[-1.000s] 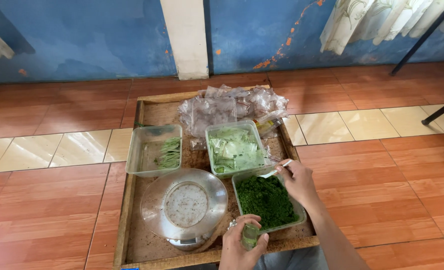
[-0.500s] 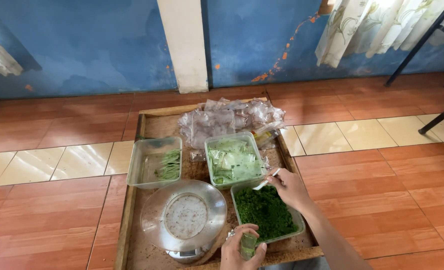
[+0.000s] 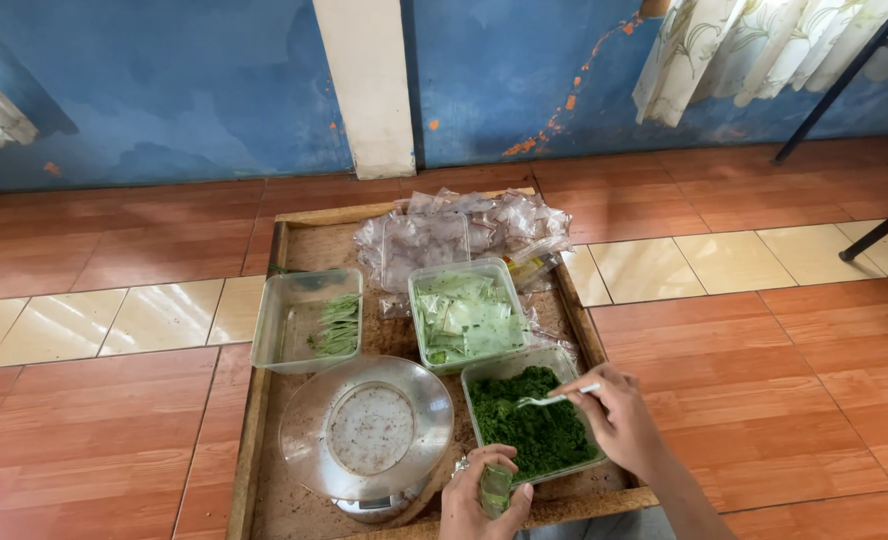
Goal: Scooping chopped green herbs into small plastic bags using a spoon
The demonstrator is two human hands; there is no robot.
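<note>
right hand (image 3: 619, 418): closed on a white spoon (image 3: 556, 398) over a tub of dark greens (image 3: 534, 432). left hand (image 3: 484, 495): closed round a small green-filled bag (image 3: 495, 489), kitchen scale (image 3: 367, 432) just left.

Left hand (image 3: 484, 495), right hand (image 3: 619, 418) bare; forearm unsleeved.

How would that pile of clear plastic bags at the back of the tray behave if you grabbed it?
The clear plastic bags look crumpled and thin, so probably floppy and very light. They lie loosely heaped on the wooden tray, so a handful would likely slide apart and some slip free.
</note>
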